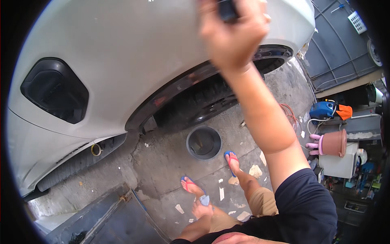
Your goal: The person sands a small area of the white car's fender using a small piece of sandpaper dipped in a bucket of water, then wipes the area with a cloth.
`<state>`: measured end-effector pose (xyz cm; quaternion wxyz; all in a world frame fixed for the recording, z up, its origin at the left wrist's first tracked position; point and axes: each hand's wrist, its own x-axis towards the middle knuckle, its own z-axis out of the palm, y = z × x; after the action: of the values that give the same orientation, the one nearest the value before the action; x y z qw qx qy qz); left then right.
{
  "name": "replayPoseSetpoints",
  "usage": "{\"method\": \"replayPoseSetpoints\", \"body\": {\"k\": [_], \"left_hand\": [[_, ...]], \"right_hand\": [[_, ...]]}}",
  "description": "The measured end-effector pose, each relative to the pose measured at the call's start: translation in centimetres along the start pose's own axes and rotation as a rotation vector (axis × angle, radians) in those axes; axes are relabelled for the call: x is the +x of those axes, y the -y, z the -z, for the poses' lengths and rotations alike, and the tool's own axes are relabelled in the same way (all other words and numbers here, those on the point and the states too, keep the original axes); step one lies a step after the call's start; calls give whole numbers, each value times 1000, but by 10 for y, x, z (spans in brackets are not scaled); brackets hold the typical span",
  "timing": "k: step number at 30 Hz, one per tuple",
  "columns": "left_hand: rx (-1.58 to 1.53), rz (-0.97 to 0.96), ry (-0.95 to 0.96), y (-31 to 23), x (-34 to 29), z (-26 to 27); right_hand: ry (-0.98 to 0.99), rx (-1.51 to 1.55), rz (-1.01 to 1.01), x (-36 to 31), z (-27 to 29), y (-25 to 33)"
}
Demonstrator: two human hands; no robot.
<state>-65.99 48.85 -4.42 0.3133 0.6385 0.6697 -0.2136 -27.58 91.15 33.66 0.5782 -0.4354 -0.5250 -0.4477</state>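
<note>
My right hand (pixel 233 38) reaches up to the pale silver-white car body (pixel 134 49), above the wheel arch, smeared by motion. Its fingers are closed round a black block (pixel 227 10), partly cut off by the upper edge; its exact kind and whether it touches the panel cannot be made out. Low down, beside my leg, my left hand (pixel 201 210) is closed on a small grey-blue crumpled piece (pixel 204 200), which could be cloth or paper.
A dark bucket (pixel 204 142) stands on the concrete beside the car's tyre (pixel 195 107). Torn paper scraps (pixel 255 171) litter the floor. A tape roll (pixel 96 149) rests on the side step. Rightward are a blue-and-orange machine (pixel 325 110) and a brown bucket (pixel 335 143).
</note>
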Motion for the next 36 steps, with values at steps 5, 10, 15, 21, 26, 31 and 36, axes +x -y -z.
{"method": "replayPoseSetpoints", "body": {"k": [5, 10, 15, 21, 26, 31, 36], "left_hand": [[-16, 19, -11, -1, 5, -3], [-20, -11, -5, 0, 6, 2], [-46, -19, 0, 0, 7, 2], [-60, -5, 17, 2, 9, 1], [-57, -22, 3, 3, 8, 1], [-47, -31, -4, -4, 7, 8], [-37, -43, -55, -1, 6, 5]], "right_hand": [[70, -140, -144, 11, 13, 2], [31, -167, -147, 6, 10, 1], [142, -71, -9, -4, 4, 27], [195, -188, -19, 10, 14, 27], [129, -41, -1, -9, 7, 27], [34, -120, -79, -6, 11, 6], [21, -142, -75, -8, 15, 6]]}}
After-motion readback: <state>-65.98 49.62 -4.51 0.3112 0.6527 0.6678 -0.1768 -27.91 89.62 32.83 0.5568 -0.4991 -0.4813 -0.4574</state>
